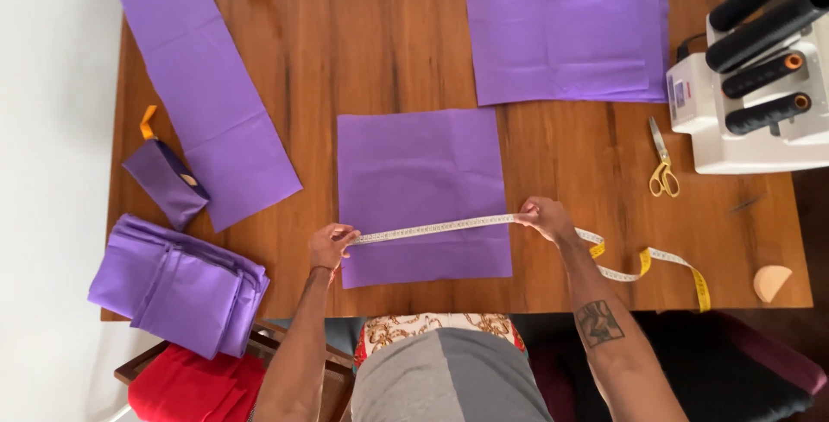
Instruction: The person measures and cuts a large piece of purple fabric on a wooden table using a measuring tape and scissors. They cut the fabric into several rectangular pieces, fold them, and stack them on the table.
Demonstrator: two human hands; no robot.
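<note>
Tape measure [436, 228] crosswise over purple cloth [421, 190]

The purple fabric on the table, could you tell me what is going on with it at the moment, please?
A person is stretching a measuring tape across a square piece of purple fabric on the wooden table. The left hand pins one end at the fabric's left edge, and the right hand holds the tape at the right edge, with the slack trailing off to the right. Scissors and a sewing machine sit to the right; more purple pieces lie around.
</note>
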